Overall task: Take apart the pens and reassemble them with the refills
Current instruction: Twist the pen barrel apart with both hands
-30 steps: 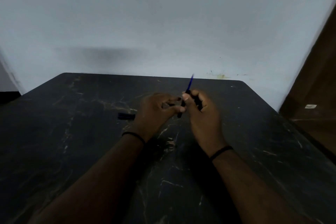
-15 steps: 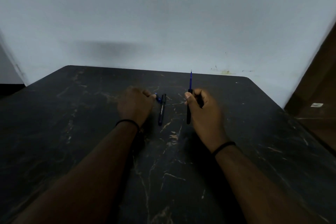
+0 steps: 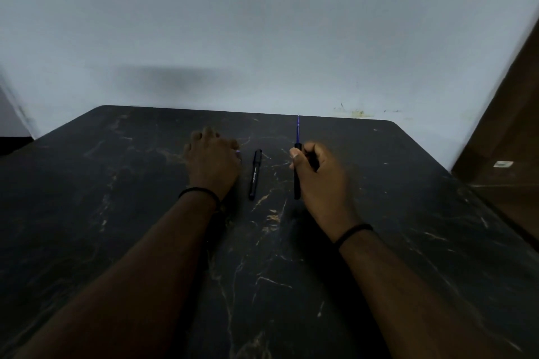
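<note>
My right hand grips a black pen body upright, and a thin blue refill sticks out of its top. A second black pen barrel with white lettering lies on the dark marble table between my hands, touching neither. Left of that barrel, my left hand rests on the table with its back to the camera and its fingers curled. A small blue piece peeks out at its thumb; the rest of it is hidden.
The table's far edge meets a pale wall. A brown wooden surface stands beyond the right edge. A black band circles each wrist.
My hands have parted. The left hand laid the black barrel on the table and drew away to the left. The right hand turned its pen upright.
</note>
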The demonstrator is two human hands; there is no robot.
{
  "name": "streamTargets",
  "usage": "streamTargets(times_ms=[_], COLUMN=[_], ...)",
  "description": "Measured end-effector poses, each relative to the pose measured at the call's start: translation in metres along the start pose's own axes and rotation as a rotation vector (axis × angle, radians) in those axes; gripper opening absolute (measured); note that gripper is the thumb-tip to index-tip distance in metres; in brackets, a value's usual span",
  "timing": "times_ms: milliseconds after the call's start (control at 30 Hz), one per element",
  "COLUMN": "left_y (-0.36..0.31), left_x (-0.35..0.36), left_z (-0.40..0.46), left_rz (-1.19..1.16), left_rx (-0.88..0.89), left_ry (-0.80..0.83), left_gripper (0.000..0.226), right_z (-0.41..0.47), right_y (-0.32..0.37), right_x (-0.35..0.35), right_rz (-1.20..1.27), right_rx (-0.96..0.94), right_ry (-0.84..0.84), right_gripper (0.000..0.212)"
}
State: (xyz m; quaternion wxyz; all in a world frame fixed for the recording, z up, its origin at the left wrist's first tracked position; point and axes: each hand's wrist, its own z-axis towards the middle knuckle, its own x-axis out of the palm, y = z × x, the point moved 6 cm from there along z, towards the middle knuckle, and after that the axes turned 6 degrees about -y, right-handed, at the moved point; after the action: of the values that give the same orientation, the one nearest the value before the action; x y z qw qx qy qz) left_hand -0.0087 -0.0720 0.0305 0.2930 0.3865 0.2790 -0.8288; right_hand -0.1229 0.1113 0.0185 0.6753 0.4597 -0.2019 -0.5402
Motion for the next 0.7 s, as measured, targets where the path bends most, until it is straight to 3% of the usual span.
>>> streamTargets(times_ms=[133, 267, 467, 533, 700], left_y=[0.012, 0.016, 0.013, 0.015, 0.013], left_x=[0.002, 0.013, 0.012, 0.009, 0.006], left_z=[0.003, 0.008, 0.012, 0.010, 0.008], left_rz=[-0.001, 0.141, 0.126, -0.004, -0.576], left_rx=[-0.112, -0.118, -0.128, -0.171, -0.219], left_ry=[-0.050, 0.034, 0.006, -0.032, -0.116], left_gripper=[0.031, 0.046, 0.039, 0.032, 0.005], right_z=[-0.001, -0.001, 0.001, 0.001, 0.001], right_y=[0.001, -0.001, -0.006, -0.008, -0.010], right_x=[0.000, 0.001, 0.004, 0.006, 0.009], right_rz=[-0.013, -0.014, -0.048, -0.039, -0.058], right_rx=[-0.009, -0.007, -0.011, -0.010, -0.040], right_ry=[0.006, 0.019, 0.031, 0.037, 0.050], right_gripper=[0.017, 0.019, 0.022, 0.022, 0.025])
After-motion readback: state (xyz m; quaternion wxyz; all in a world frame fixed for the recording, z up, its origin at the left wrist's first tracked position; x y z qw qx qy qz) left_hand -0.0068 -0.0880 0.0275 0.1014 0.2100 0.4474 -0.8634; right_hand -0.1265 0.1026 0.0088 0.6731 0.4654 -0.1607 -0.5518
